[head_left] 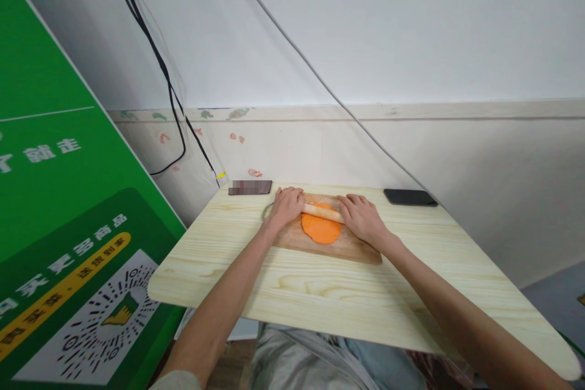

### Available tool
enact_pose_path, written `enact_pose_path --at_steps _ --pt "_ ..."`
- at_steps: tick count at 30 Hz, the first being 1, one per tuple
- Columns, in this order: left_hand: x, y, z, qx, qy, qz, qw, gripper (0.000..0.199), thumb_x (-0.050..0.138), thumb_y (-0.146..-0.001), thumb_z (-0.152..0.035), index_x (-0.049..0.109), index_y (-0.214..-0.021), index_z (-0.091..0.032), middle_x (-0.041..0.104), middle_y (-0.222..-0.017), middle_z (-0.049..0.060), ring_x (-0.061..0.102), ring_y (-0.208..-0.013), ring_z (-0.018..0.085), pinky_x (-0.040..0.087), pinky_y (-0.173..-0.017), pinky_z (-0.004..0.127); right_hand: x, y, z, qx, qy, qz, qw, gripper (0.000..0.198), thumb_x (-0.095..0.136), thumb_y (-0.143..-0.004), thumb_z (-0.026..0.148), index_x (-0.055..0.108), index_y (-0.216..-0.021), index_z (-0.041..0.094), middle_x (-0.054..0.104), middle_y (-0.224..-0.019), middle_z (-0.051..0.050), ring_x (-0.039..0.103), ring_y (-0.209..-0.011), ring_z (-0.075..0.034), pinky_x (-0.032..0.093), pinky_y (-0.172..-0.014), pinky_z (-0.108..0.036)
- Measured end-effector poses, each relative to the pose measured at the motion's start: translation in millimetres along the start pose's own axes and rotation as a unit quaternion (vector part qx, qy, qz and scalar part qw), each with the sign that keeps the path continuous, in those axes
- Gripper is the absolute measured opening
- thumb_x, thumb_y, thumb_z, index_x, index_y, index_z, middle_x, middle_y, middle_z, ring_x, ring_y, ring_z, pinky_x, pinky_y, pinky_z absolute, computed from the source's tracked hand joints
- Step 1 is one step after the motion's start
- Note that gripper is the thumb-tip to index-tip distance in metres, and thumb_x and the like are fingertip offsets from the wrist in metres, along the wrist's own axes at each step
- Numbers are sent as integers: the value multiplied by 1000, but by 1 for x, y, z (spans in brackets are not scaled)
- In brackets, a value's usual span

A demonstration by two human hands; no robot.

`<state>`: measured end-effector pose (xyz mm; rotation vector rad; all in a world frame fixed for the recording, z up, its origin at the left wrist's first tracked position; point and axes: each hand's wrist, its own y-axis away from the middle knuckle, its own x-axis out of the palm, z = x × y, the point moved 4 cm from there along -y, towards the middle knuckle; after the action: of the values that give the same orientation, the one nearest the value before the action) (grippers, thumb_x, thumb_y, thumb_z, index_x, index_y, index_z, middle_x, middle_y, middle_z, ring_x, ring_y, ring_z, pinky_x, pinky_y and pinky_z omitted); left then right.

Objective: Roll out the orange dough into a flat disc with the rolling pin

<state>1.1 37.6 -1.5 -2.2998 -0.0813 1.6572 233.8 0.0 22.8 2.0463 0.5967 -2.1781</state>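
Note:
A flat, roundish sheet of orange dough lies on a wooden cutting board. Across its upper part rests a light wooden rolling pin, tilted slightly down to the right. My left hand is closed over the pin's left end, and my right hand grips the right end. Both ends of the pin are hidden under my fingers. Part of a thin ring or loop shows at the board's left edge, beside my left wrist.
The pale wood-grain table stands against a white wall. A phone lies at the back right, and a dark flat device, partly pixelated, at the back left. A green printed panel leans along the left. A grey cable crosses the wall.

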Motion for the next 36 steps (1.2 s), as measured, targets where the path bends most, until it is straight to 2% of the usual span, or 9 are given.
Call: enact_pose_path --at_steps 4,11,17,22,29,36 --pt "-1 1 0 2 0 -6 1000 42 39 -107 -20 74 -131 -20 75 -140 12 67 -133 25 34 -128 47 -2 13 9 -9 24 -8 1000 51 26 -115 33 61 -149 20 67 -145 -16 58 -131 -31 44 -110 -43" --pt "-2 0 -1 12 -18 1 1000 41 38 -108 -21 76 -123 -19 77 -135 12 67 -132 25 37 -124 45 -4 24 15 -7 15 -21 1000 54 22 -116 37 60 -150 21 66 -144 -16 55 -134 -33 45 -110 -45" --pt "-2 1 -1 6 -22 -3 1000 41 38 -108 -21 77 -119 -20 78 -132 11 68 -129 25 40 -121 43 -1 2 2 1 -10 29 1000 51 26 -115 42 63 -147 28 63 -144 -15 55 -130 -33 48 -105 -49" --pt "-4 2 -2 -4 -16 -11 1000 41 39 -108 -21 78 -117 -21 79 -131 11 69 -128 25 41 -120 42 3 -16 -9 15 -25 52 998 53 29 -113 43 62 -151 27 60 -142 -18 50 -130 -37 51 -100 -53" --pt "-8 3 -4 2 -19 -17 1000 41 38 -109 -23 79 -112 -22 80 -126 10 70 -123 25 44 -114 41 16 -42 -27 -37 -11 57 998 49 39 -111 44 68 -147 29 64 -138 -17 50 -128 -36 43 -110 -54" --pt "-7 3 -3 8 -18 -15 1000 42 37 -108 -21 79 -110 -20 80 -125 10 71 -120 25 46 -112 40 19 -52 -30 -16 -29 81 996 52 32 -112 38 68 -147 24 63 -141 -19 52 -129 -35 45 -108 -51"
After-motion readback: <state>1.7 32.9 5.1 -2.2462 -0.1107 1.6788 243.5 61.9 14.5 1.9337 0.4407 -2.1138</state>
